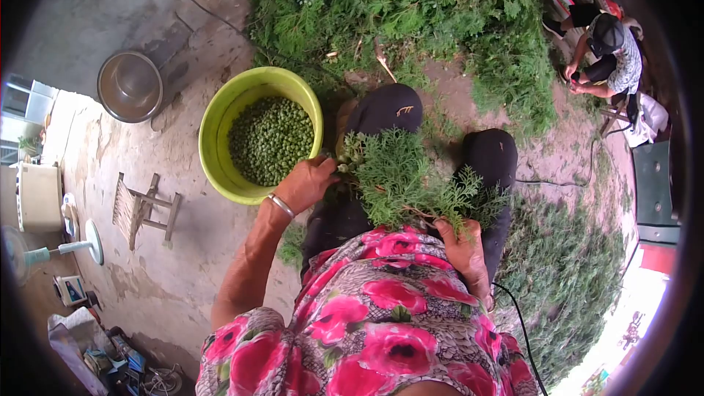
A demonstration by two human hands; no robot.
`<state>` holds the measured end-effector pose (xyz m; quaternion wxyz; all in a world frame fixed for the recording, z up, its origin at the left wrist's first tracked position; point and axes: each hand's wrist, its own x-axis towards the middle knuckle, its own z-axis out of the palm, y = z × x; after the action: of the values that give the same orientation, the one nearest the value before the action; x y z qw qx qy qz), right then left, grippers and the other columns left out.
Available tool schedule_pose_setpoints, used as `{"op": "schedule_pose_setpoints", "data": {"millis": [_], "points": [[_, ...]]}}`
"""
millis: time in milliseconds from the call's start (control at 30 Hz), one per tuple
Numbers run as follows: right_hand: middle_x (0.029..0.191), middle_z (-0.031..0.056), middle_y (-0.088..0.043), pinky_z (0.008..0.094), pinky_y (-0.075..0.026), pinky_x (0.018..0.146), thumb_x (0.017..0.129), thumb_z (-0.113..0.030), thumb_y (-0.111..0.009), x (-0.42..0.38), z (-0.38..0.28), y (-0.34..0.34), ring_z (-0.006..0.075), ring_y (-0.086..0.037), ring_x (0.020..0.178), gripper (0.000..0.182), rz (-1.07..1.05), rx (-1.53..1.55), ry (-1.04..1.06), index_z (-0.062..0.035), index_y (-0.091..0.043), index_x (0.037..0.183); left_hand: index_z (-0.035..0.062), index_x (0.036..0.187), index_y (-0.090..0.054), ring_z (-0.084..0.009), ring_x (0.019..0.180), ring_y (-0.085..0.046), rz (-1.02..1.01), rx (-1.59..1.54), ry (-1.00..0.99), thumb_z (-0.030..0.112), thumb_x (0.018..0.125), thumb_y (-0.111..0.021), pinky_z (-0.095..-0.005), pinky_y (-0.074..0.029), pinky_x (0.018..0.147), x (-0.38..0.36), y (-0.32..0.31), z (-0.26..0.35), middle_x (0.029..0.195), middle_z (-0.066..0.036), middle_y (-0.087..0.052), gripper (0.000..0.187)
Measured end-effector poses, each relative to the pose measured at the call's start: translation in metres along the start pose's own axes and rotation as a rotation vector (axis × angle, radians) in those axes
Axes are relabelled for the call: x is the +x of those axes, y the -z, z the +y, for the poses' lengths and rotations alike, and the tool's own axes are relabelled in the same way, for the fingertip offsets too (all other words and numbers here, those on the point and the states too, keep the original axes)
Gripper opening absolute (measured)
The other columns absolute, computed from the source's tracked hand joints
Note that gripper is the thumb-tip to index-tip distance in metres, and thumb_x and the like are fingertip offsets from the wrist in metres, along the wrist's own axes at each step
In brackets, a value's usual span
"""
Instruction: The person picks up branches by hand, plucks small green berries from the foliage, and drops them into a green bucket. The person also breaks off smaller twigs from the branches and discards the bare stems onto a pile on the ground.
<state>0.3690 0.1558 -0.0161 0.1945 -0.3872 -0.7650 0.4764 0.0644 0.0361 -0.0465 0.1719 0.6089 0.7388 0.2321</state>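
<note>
A leafy evergreen branch (400, 172) lies across my lap, above my dark trousers. My right hand (462, 249) is closed around its stem end, near the flowered shirt. At the branch's other end, my left hand (304, 182), with a silver bangle on the wrist, has its fingers pinched on the tip, where small pale green cones (350, 150) cluster. What exactly sits between those fingertips is partly hidden. Just beside that hand stands a yellow-green bucket (209, 136), partly filled with many small round green cones (270, 139).
Cut greenery (411, 15) is heaped ahead, with more greenery (565, 271) on the right. A metal basin (130, 86), a small wooden stool (147, 209) and a fan (92, 242) stand on the left. Another person (609, 59) sits at the far right. A black cable (524, 323) runs beside me.
</note>
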Motion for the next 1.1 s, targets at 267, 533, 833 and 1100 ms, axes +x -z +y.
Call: {"op": "schedule_pose_setpoints", "data": {"millis": [267, 533, 833, 1100], "points": [[0.056, -0.0028, -0.048, 0.0229, -0.032, 0.045, 0.088, -0.015, -0.061, 0.004, -0.012, 0.025, 0.0066, -0.042, 0.049, 0.015, 0.138, 0.305, -0.289, -0.0037, -0.058, 0.078, -0.0003, 0.090, -0.062, -0.0139, 0.058, -0.056, 0.418, -0.486, 0.779, 0.006, 0.074, -0.071, -0.0287, -0.048, 0.055, -0.064, 0.032, -0.088, 0.070, -0.008, -0.059, 0.019], [0.062, 0.0010, -0.051, 0.0229, -0.030, 0.046, 0.085, -0.015, -0.062, 0.011, -0.014, 0.024, 0.0078, -0.041, 0.052, 0.014, 0.130, 0.571, -0.356, -0.0023, -0.058, 0.083, 0.0005, 0.097, -0.063, -0.0300, 0.075, -0.065, 0.631, 0.285, 0.589, 0.006, 0.066, -0.072, -0.0380, -0.051, 0.071, -0.067, 0.030, -0.101, 0.088, -0.017, -0.066, 0.033], [0.071, 0.0043, -0.059, 0.0214, -0.032, 0.047, 0.087, -0.012, -0.059, 0.015, -0.024, 0.026, 0.0069, -0.042, 0.054, 0.008, 0.003, 0.552, -0.401, -0.0040, -0.059, 0.088, -0.0018, 0.092, -0.061, -0.0110, 0.058, -0.053, 0.343, -0.477, 0.168, 0.000, 0.071, -0.067, -0.0259, -0.044, 0.054, 0.018, 0.004, 0.046, 0.069, -0.007, -0.058, 0.021], [0.071, 0.0071, -0.060, 0.0217, -0.030, 0.044, 0.086, -0.017, -0.061, 0.017, -0.022, 0.021, 0.0080, -0.042, 0.050, 0.015, 0.048, 0.596, -0.439, -0.0033, -0.059, 0.093, -0.0012, 0.084, -0.058, -0.0144, 0.051, -0.050, 0.361, -0.456, 0.021, -0.002, 0.069, -0.062, -0.0283, -0.042, 0.051, 0.020, -0.003, 0.055, 0.064, -0.009, -0.053, 0.016]]}}
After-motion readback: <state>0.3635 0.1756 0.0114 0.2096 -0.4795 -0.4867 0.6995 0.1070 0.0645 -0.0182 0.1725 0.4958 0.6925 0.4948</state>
